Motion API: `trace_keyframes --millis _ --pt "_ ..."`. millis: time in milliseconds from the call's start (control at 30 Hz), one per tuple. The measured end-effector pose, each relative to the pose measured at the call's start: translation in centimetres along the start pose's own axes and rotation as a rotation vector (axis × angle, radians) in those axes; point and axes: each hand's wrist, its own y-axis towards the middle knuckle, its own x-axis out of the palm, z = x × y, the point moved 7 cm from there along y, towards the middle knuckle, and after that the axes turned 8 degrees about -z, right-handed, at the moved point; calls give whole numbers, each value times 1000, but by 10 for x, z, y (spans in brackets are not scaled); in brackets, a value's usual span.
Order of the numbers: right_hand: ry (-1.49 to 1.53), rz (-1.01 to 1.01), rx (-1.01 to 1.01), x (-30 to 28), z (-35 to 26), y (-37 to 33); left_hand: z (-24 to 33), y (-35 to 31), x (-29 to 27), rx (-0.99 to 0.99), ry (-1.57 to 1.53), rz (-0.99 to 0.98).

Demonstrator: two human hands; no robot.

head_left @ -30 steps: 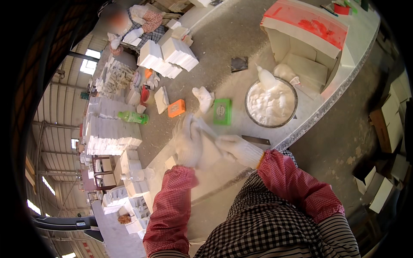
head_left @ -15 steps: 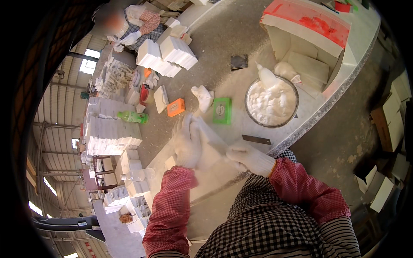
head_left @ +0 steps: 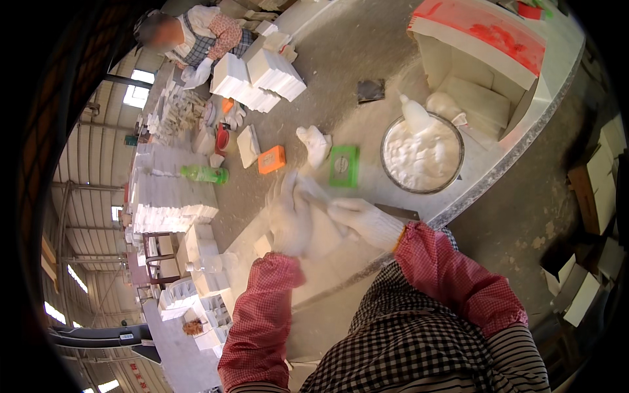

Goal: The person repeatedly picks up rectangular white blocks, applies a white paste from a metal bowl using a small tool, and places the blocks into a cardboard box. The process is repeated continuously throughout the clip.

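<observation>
My left hand (head_left: 289,215), in a white knit glove, is closed on the side of a pale white tile (head_left: 319,226), held tilted above the worktop. Motion smears the fingers and the tile's outline. From the other side my right hand (head_left: 365,223), gloved the same way, reaches in with its fingers closed at the tile's edge. Partly behind the right hand lies a dark flat metal blade (head_left: 401,212). Beyond the hands are a green box (head_left: 344,166), a crumpled white glove (head_left: 314,145) and an orange box (head_left: 271,159).
To the right stands a round bowl (head_left: 422,154) of white paste with a squeeze bottle (head_left: 415,112) in it. Behind it sits an open carton (head_left: 478,49). White tile stacks (head_left: 171,190) and a green bottle (head_left: 204,174) line the left. A co-worker (head_left: 209,39) works far left.
My right hand has moved left and slightly up along the tile, now covering part of the metal blade. The tile has tilted, and my left hand keeps nearly the same place.
</observation>
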Motion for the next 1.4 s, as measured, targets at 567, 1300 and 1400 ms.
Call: trace_keyframes --millis 567,1300,1400 --pt "-81 -33 -1 2 -6 -7 -3 2 2 -59 -15 -38" --pt "-43 67 -7 2 0 -11 0 2 -1 -6 -21 -5" --pt "-79 59 -33 2 -2 -15 2 2 -1 -18 -24 -12"
